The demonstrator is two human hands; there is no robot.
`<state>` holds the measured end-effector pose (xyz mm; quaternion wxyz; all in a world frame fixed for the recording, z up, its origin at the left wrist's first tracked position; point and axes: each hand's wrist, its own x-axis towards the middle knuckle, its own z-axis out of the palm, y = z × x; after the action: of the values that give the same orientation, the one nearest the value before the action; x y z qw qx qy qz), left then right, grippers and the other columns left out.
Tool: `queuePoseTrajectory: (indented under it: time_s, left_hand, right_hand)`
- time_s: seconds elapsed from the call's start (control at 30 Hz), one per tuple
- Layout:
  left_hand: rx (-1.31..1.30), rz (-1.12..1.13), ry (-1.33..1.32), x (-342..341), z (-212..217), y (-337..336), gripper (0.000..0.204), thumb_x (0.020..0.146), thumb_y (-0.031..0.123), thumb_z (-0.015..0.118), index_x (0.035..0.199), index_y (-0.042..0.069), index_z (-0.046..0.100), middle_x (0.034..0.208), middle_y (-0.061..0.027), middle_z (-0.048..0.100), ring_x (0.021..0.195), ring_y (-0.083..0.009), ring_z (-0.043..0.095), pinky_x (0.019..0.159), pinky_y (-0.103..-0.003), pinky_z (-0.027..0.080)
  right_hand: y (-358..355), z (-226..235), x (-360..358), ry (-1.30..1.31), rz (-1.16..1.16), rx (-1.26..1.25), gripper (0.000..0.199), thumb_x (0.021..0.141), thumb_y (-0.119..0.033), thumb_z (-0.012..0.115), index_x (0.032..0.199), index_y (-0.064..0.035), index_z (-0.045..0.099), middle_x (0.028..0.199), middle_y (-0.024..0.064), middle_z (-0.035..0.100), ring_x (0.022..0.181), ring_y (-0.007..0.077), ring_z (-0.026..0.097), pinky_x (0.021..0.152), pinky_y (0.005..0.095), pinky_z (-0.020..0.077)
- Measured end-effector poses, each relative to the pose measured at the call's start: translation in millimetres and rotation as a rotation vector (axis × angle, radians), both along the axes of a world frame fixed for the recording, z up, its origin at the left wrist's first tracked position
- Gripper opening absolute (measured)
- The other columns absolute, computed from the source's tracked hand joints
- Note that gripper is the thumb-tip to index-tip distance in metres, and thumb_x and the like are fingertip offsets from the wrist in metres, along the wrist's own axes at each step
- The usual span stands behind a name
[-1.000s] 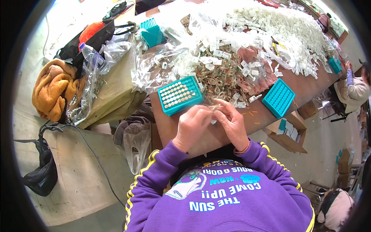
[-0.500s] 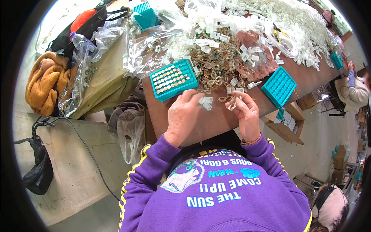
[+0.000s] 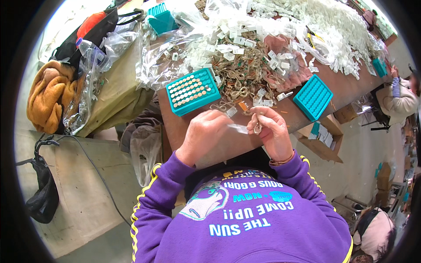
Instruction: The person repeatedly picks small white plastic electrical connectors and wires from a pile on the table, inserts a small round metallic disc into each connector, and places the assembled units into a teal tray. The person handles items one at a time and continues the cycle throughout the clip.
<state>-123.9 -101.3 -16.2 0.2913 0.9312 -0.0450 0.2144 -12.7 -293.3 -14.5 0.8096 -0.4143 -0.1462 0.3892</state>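
Pinching a blurred white piece [image 3: 238, 128] in left hand [image 3: 202, 135], cord loop [image 3: 258, 128] in right hand [image 3: 277, 133], over table [image 3: 230, 149] near front edge, with cardboard box [image 3: 321, 151] and floor [image 3: 363, 153] beyond right edge.

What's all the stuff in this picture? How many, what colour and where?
Table: one, brown, middle
Trays: several, teal, on the table
Small pieces: countless, white, across the table
Cords: tangled heap, beige, middle
Cloth: one, pink, beside the cords
Fuzzy bundle: one, orange-brown, left
Bottle: one, clear, upper left
Bags: several, black and clear, left
Boxes: several, brown, right
Other people: at least two, pale clothes, right edge
Sweatshirt: one, purple, lower middle
Left hand: one, bare, centre
Right hand: one, bare, centre, pinching cord loop
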Motion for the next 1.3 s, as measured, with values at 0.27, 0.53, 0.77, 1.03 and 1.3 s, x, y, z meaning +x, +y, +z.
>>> queuePoseTrajectory:
  time_s: [0.27,0.53,0.77,1.03,1.3]
  left_hand:
    - [-1.670,0.047,0.161,-13,-5,-52,0.036,0.093,0.001,0.057,0.129,0.003,0.051,0.120,-0.0093,0.060,0.107,-0.0142,0.061,0.093,-0.031,0.050]
    - [-2.313,-0.193,0.044,-17,-4,-56,0.041,0.102,0.027,0.046,0.135,0.002,0.044,0.122,-0.0105,0.056,0.110,-0.0214,0.057,0.100,-0.039,0.044]
    - [-1.857,-0.034,-0.125,-15,-15,-46,0.026,0.098,0.017,0.057,0.118,0.001,0.058,0.101,-0.0058,0.065,0.091,-0.0136,0.062,0.082,-0.031,0.050]
    - [-1.739,0.054,-0.212,-18,-23,-47,0.022,0.095,0.012,0.061,0.114,0.002,0.058,0.103,-0.0045,0.064,0.096,-0.0115,0.060,0.087,-0.026,0.048]
    - [-1.659,0.177,-0.186,-18,-15,-51,0.019,0.092,0.008,0.065,0.109,0.001,0.061,0.101,-0.0046,0.065,0.093,-0.0101,0.061,0.084,-0.024,0.049]
  right_hand:
    - [11,7,-16,0.094,0.085,0.008,0.026,0.096,-0.011,0.051,0.117,0.0024,0.057,0.088,0.0070,0.063,0.083,0.0174,0.065,0.077,0.0302,0.0529]
    - [15,8,-19,0.044,0.120,0.018,0.026,0.096,-0.011,0.053,0.119,0.0007,0.059,0.099,0.0054,0.066,0.087,0.0128,0.065,0.078,0.0269,0.0532]
    - [18,15,-23,0.083,0.192,-0.116,0.024,0.096,-0.011,0.054,0.115,0.0024,0.059,0.085,0.0062,0.063,0.077,0.0160,0.065,0.071,0.0270,0.0528]
    - [14,13,-32,-0.220,0.177,-0.164,0.017,0.095,-0.008,0.055,0.108,0.0002,0.061,0.084,0.0073,0.067,0.078,0.0119,0.064,0.072,0.0217,0.0474]
    - [18,20,-27,-0.950,-0.222,-0.330,0.019,0.085,-0.003,0.065,0.105,-0.0028,0.065,0.088,0.0066,0.067,0.080,0.0164,0.064,0.074,0.0279,0.0501]
